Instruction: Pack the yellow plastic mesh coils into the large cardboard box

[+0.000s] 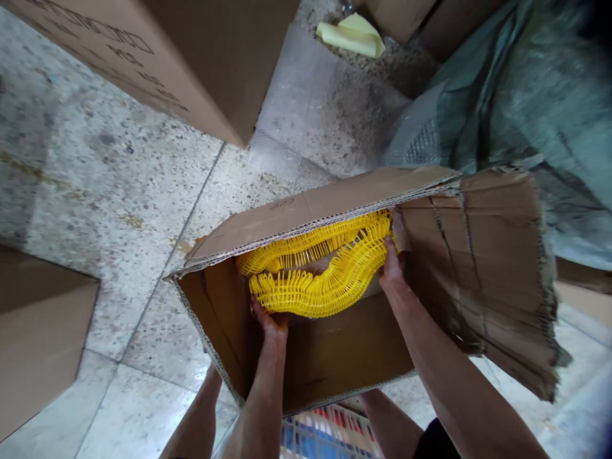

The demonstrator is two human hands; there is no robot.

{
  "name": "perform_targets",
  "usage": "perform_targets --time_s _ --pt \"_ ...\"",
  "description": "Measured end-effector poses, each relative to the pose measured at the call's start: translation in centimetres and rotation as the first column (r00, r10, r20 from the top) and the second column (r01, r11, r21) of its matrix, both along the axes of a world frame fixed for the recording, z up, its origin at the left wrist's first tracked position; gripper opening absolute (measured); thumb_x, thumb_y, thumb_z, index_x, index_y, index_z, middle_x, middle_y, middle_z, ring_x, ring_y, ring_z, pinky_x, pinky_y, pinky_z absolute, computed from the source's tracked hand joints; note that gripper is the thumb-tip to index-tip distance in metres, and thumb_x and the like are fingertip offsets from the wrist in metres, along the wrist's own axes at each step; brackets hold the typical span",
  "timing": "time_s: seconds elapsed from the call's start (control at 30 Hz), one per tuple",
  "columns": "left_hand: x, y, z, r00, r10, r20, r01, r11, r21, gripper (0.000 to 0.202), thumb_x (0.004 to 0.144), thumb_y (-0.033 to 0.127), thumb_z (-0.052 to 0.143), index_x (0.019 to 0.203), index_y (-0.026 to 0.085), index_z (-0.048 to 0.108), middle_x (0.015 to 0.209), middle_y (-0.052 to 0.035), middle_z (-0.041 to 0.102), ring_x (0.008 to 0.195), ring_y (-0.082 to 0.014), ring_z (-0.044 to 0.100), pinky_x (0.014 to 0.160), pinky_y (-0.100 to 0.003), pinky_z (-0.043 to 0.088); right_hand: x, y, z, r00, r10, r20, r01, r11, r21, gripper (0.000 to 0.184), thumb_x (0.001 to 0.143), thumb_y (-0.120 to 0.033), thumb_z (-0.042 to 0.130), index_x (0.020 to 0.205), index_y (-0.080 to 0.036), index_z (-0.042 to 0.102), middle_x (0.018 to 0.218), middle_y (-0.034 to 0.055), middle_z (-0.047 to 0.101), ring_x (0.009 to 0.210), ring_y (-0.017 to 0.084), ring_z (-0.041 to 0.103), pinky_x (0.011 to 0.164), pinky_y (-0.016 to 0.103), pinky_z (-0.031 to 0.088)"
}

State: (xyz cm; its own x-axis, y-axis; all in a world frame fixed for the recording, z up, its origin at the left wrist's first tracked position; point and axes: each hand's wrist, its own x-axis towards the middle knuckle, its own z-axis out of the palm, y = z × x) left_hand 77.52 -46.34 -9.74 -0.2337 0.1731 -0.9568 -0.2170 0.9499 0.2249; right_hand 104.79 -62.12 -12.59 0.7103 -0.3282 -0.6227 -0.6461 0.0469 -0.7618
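Note:
An open cardboard box [344, 357] stands on the floor in front of me, and both my hands reach down into it. Inside, a long curved row of thin yellow plastic pieces [325, 296], nested closely with loop-shaped ends, lies between my hands. My left hand [271, 324] is closed around the row's left end, fingers partly hidden beneath it. At the right end, my right hand [392, 262] grips the same row, its thumb showing on top. A second row of similar yellow pieces [272, 253] lies behind, against the box's far wall.
A long flap [507, 274] sticks out at the box's right. Large cartons stand at upper left [201, 64] and left [43, 338]. Bubble wrap [325, 108] and a yellow sheet [351, 35] lie behind. A white plastic crate [329, 433] is below the box near my legs.

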Motion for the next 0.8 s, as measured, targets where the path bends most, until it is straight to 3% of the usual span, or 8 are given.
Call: perform_targets --time_s 0.1,0.23,0.43,0.6,0.8 --pt "0.3 -0.2 0.1 1.000 0.010 0.002 -0.010 1.000 -0.022 0.070 0.087 0.080 0.048 0.138 0.035 0.066 0.148 -0.0107 0.064 0.145 -0.0415 0.053 0.101 -0.062 0.058 -0.2 0.1 0.4 0.999 -0.012 -0.049 0.010 0.999 -0.053 0.056 0.074 -0.044 0.086 0.121 -0.021 0.069 0.123 0.0081 0.078 0.111 0.026 0.075 0.091 0.044 0.068" --pt "0.1 -0.6 0.6 0.999 -0.015 -0.048 0.013 0.999 -0.042 0.071 0.087 0.080 0.047 0.141 0.037 0.062 0.154 -0.0088 0.060 0.148 -0.0404 0.050 0.108 -0.062 0.055 -0.3 -0.2 0.7 0.999 0.000 -0.048 -0.004 0.996 -0.089 0.054 0.073 -0.046 0.085 0.119 -0.023 0.070 0.121 0.0063 0.078 0.110 0.025 0.075 0.087 0.042 0.068" --pt "-0.7 -1.1 3.2 0.997 -0.037 -0.075 0.032 0.998 -0.058 0.081 0.087 0.079 0.051 0.154 0.034 0.049 0.162 -0.0106 0.051 0.152 -0.0402 0.046 0.117 -0.064 0.048 -0.6 0.0 2.7 1.000 0.013 -0.022 -0.014 0.998 -0.054 0.052 0.072 -0.045 0.086 0.115 -0.020 0.071 0.113 0.0070 0.079 0.104 0.025 0.075 0.089 0.043 0.067" --pt "-0.7 -0.7 6.9 0.992 -0.080 -0.096 0.074 0.995 -0.072 0.070 0.087 0.079 0.051 0.144 0.038 0.057 0.158 -0.0093 0.056 0.150 -0.0392 0.049 0.117 -0.070 0.043 -0.5 0.8 7.6 0.999 0.026 -0.033 -0.028 0.999 -0.046 0.059 0.068 -0.047 0.090 0.116 -0.022 0.068 0.110 0.0057 0.079 0.099 0.025 0.075 0.088 0.044 0.067" --pt "0.2 1.0 12.9 0.992 -0.086 -0.087 0.076 0.991 -0.108 0.067 0.085 0.076 0.055 0.138 0.035 0.062 0.150 -0.0113 0.060 0.146 -0.0405 0.053 0.107 -0.067 0.054 -0.3 2.4 16.7 0.997 0.072 0.013 -0.072 0.997 0.032 0.073 0.064 -0.051 0.093 0.122 -0.020 0.064 0.105 0.0062 0.079 0.094 0.027 0.075 0.083 0.046 0.067"
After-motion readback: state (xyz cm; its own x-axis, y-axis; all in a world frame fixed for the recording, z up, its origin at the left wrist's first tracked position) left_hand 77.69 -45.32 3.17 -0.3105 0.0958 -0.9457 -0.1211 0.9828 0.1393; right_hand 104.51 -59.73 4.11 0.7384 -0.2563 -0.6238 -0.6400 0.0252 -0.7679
